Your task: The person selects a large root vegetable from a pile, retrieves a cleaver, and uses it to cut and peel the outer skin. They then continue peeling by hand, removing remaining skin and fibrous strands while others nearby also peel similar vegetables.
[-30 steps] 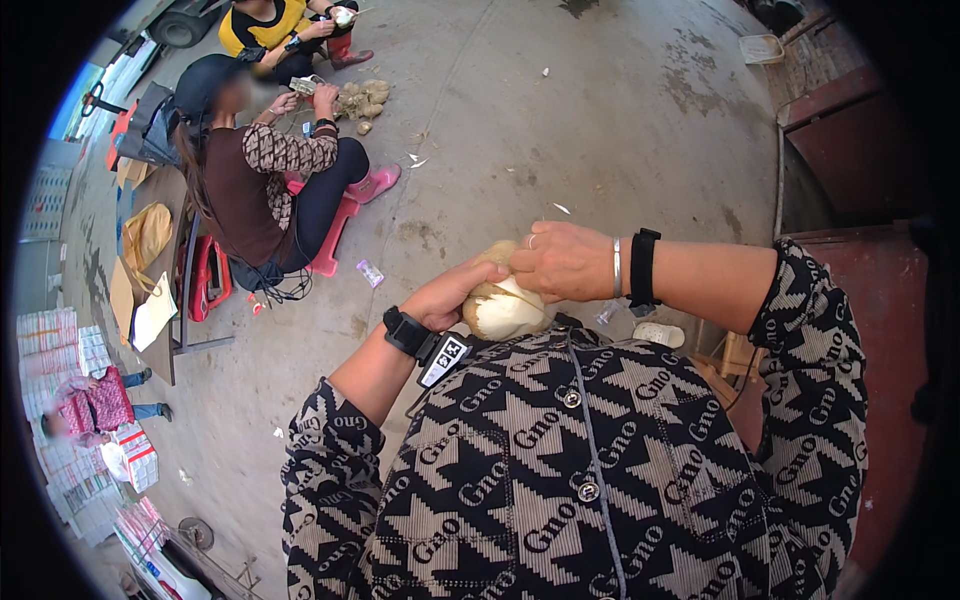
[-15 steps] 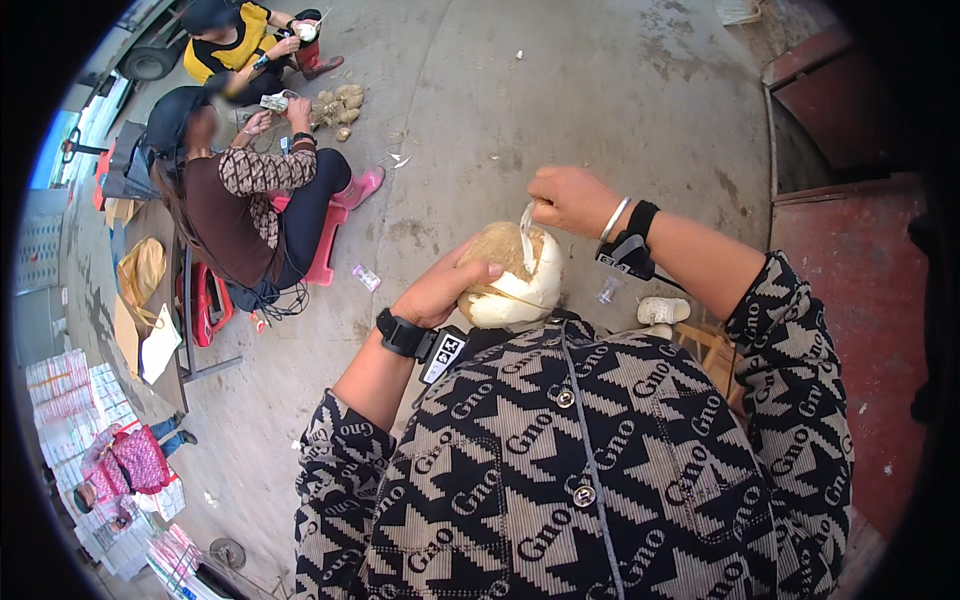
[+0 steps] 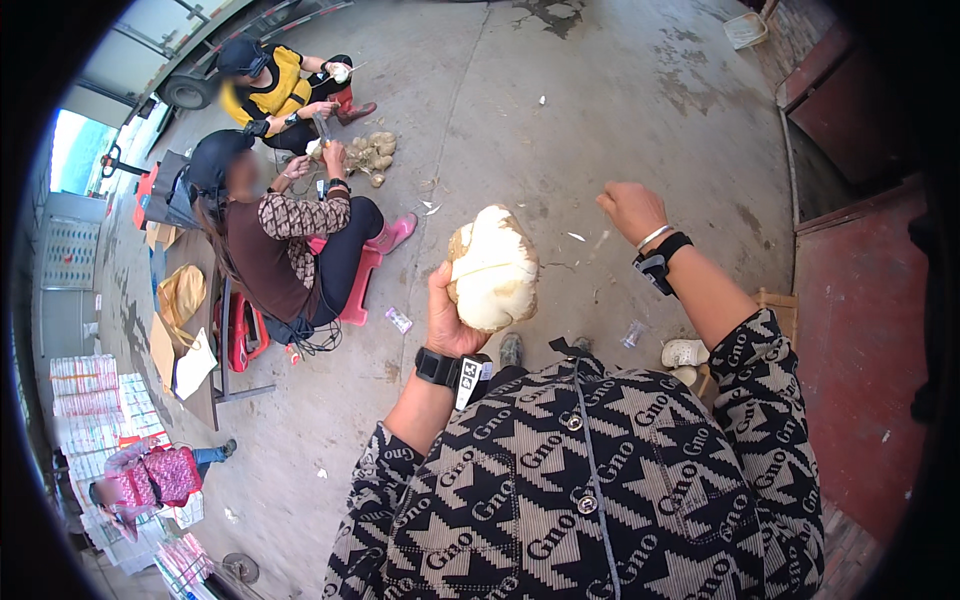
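A big jicama (image 3: 492, 270), mostly peeled to white flesh with some brown skin along its left side and edges, rests in my left hand (image 3: 452, 315). My left thumb lies up its left side, and the fingers are hidden beneath. Off to the right and apart from the jicama, my right hand (image 3: 634, 210) hangs over the concrete floor with its fingers loosely bent. Nothing shows in it. A thin pale strip of peel (image 3: 577, 237) and a faint pale smear appear against the floor between the jicama and my right hand.
At left, a co-worker (image 3: 285, 235) sits on a pink stool (image 3: 360, 290), and another in yellow (image 3: 275, 95) sits farther back. Brown tubers (image 3: 372, 152) lie by them. A table (image 3: 200, 395) stands far left. At right are a red metal panel (image 3: 850, 330) and a wooden stool (image 3: 775, 310).
My right hand has left the jicama, moving right and slightly away, and the peel strip it pinched is gone from its fingers. My left hand has turned the jicama, showing more white flesh.
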Demonstrator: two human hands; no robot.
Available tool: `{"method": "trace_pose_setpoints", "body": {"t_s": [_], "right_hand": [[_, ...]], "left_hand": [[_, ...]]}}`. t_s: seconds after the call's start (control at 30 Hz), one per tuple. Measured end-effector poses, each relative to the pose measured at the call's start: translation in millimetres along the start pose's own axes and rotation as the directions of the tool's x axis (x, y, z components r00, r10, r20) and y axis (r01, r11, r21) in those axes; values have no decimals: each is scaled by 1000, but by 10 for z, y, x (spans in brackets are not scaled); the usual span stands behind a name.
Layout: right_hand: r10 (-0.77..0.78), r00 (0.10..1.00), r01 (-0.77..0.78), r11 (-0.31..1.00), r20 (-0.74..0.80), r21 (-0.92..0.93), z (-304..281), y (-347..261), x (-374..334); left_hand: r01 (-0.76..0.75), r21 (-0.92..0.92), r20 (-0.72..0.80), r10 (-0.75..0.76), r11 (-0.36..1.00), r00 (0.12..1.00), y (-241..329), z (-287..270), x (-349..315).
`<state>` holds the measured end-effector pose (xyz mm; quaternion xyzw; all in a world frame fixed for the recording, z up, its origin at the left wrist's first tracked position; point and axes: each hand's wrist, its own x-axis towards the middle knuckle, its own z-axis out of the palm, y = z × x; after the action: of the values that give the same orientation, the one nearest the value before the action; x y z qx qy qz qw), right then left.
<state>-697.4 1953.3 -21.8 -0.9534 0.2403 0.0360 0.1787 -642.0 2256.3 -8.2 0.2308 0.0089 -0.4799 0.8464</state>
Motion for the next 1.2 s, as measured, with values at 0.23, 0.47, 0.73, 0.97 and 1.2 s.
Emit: {"method": "trace_pose_setpoints", "body": {"t_s": [0.23, 0.47, 0.73, 0.97, 1.2], "right_hand": [[-262, 893, 412, 803, -366, 430, -350, -237, -326], [-223, 864, 481, 630, -451, 609, -889, -541, -628], [-342, 781, 621, 344, -522, 704, -968, -723, -879], [-453, 790, 564, 272, -413, 780, -991, -765, -962], [-515, 624, 782, 392, -588, 485, -958, -762, -1017]], "left_hand": [[-14, -383, 243, 115, 924, 963, -25, 251, 229], [45, -496, 302, 124, 867, 945, -157, 547, 255], [108, -392, 518, 122, 914, 846, -278, 599, 318], [9, -344, 436, 152, 939, 887, -374, 670, 276], [-84, -378, 375, 235, 922, 897, -435, 726, 231]]}}
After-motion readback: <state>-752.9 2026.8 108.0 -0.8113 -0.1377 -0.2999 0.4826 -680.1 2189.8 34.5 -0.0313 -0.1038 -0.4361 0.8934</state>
